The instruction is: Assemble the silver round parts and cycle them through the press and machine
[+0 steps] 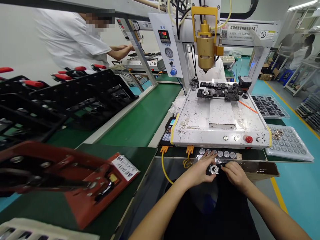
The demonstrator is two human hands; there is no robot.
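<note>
My left hand (203, 168) is closed around a small black part with a round silver ring (214, 170), its fingers along the part's left side. From the right, my right hand (235, 173) pinches a dark bit at the part's edge; whether that is the same piece or a separate one, I cannot tell. Both hands are just in front of the table edge, above my dark-clothed lap. Right behind them, a row of round silver discs (220, 153) lies along the front of the machine.
A dispensing machine with a gold head (206, 50) and white base (192, 135) stands ahead. Red press (85, 196) is at left, beside black fixtures with red handles (80, 83). Trays of discs (292, 143) lie right, above an open carton (262, 169). A co-worker (72, 36) stands back left.
</note>
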